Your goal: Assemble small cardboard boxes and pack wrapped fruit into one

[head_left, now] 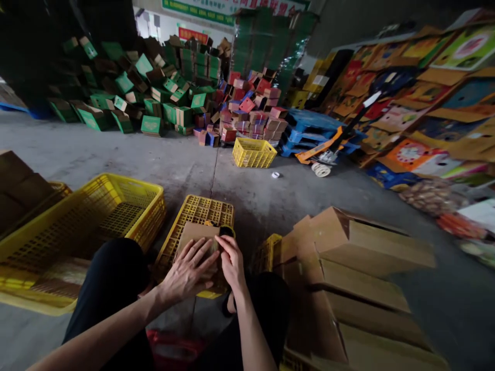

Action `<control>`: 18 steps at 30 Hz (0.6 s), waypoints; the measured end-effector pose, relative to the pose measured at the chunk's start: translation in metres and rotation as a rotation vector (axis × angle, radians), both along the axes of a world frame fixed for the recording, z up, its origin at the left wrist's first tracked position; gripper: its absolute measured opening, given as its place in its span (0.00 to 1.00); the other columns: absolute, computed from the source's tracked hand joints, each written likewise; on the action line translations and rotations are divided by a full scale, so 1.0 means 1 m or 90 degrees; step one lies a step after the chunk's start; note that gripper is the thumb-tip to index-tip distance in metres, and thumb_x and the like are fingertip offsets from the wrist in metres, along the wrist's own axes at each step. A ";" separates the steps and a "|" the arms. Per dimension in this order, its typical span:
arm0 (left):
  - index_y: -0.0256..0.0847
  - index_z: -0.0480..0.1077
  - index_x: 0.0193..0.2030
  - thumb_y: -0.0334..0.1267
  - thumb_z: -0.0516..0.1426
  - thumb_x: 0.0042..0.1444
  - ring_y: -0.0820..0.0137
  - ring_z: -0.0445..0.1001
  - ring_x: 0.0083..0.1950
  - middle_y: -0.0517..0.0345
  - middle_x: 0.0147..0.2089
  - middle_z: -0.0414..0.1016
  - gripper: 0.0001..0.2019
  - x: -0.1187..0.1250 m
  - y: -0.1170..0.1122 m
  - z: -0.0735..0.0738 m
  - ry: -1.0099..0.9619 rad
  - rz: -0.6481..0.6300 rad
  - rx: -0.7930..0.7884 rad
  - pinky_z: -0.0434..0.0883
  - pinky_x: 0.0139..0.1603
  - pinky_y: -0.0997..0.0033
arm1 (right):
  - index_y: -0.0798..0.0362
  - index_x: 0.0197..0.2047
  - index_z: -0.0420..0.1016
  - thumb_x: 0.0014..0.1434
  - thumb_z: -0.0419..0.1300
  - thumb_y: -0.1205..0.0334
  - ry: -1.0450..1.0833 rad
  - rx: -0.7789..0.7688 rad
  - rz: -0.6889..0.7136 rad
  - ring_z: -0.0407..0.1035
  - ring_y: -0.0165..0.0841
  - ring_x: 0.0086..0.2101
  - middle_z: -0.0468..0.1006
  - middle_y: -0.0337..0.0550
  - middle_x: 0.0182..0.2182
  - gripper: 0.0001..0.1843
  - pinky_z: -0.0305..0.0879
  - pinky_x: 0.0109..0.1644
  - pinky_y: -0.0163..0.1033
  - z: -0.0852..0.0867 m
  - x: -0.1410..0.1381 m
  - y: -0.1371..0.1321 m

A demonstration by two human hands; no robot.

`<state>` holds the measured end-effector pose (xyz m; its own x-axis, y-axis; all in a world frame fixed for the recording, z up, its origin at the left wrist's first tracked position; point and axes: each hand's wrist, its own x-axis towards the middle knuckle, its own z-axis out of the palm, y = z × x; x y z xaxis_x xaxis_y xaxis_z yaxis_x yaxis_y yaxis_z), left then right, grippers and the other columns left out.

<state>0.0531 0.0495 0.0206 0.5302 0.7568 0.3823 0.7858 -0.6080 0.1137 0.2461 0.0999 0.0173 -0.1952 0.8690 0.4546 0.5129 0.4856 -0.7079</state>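
Note:
A small brown cardboard box rests on an upturned yellow plastic crate between my knees. My left hand lies flat on the box's top, fingers spread. My right hand presses on the box's right edge, fingers curled down over it. A roll of tape sits just behind the box at my right fingertips.
An open yellow crate stands at my left, a stack of brown cartons at my right. Farther off are another yellow crate, a pallet jack, blue pallets, piles of green and red boxes, and flat printed cartons.

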 end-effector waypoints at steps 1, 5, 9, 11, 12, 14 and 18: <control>0.49 0.55 0.76 0.53 0.62 0.60 0.45 0.52 0.77 0.44 0.79 0.50 0.40 -0.002 0.000 0.000 0.008 -0.012 0.002 0.57 0.73 0.39 | 0.45 0.61 0.78 0.59 0.47 0.76 0.018 -0.004 0.004 0.74 0.36 0.54 0.79 0.45 0.54 0.33 0.71 0.62 0.43 -0.002 0.001 -0.001; 0.46 0.55 0.76 0.57 0.60 0.61 0.44 0.48 0.78 0.41 0.79 0.47 0.40 -0.004 -0.001 0.004 0.015 -0.035 -0.005 0.56 0.73 0.38 | 0.44 0.63 0.76 0.63 0.47 0.75 0.066 -0.017 0.018 0.73 0.35 0.56 0.78 0.44 0.55 0.32 0.68 0.64 0.43 -0.007 0.001 -0.005; 0.40 0.58 0.73 0.56 0.59 0.62 0.45 0.47 0.79 0.38 0.79 0.48 0.38 -0.003 -0.001 0.005 0.004 -0.036 -0.016 0.54 0.74 0.37 | 0.44 0.66 0.72 0.71 0.52 0.64 0.094 -0.034 -0.002 0.72 0.36 0.59 0.76 0.45 0.60 0.23 0.69 0.64 0.43 -0.014 -0.004 -0.014; 0.37 0.60 0.71 0.54 0.58 0.63 0.47 0.47 0.79 0.37 0.78 0.49 0.35 -0.004 -0.001 0.003 -0.008 -0.038 -0.017 0.55 0.75 0.39 | 0.43 0.68 0.68 0.71 0.55 0.57 0.118 -0.055 -0.022 0.69 0.39 0.62 0.73 0.46 0.64 0.24 0.69 0.65 0.46 -0.020 -0.009 -0.021; 0.36 0.61 0.70 0.53 0.58 0.63 0.47 0.47 0.79 0.37 0.78 0.50 0.33 -0.004 0.000 0.002 -0.016 -0.040 -0.015 0.55 0.75 0.40 | 0.43 0.70 0.66 0.71 0.56 0.55 0.146 -0.080 -0.027 0.67 0.40 0.64 0.71 0.46 0.66 0.26 0.68 0.65 0.48 -0.023 -0.012 -0.024; 0.35 0.63 0.68 0.53 0.58 0.64 0.48 0.48 0.79 0.37 0.77 0.53 0.32 -0.003 0.000 0.001 -0.038 -0.047 -0.012 0.55 0.75 0.40 | 0.41 0.73 0.60 0.70 0.58 0.52 0.251 -0.159 -0.020 0.62 0.41 0.67 0.65 0.44 0.70 0.31 0.65 0.67 0.52 -0.030 -0.017 -0.028; 0.35 0.62 0.68 0.52 0.57 0.66 0.52 0.52 0.78 0.38 0.74 0.60 0.30 -0.006 0.001 0.004 -0.087 -0.055 -0.029 0.57 0.75 0.44 | 0.43 0.72 0.61 0.67 0.59 0.51 0.477 -0.305 0.017 0.56 0.42 0.70 0.62 0.40 0.71 0.33 0.55 0.73 0.54 -0.039 -0.025 -0.031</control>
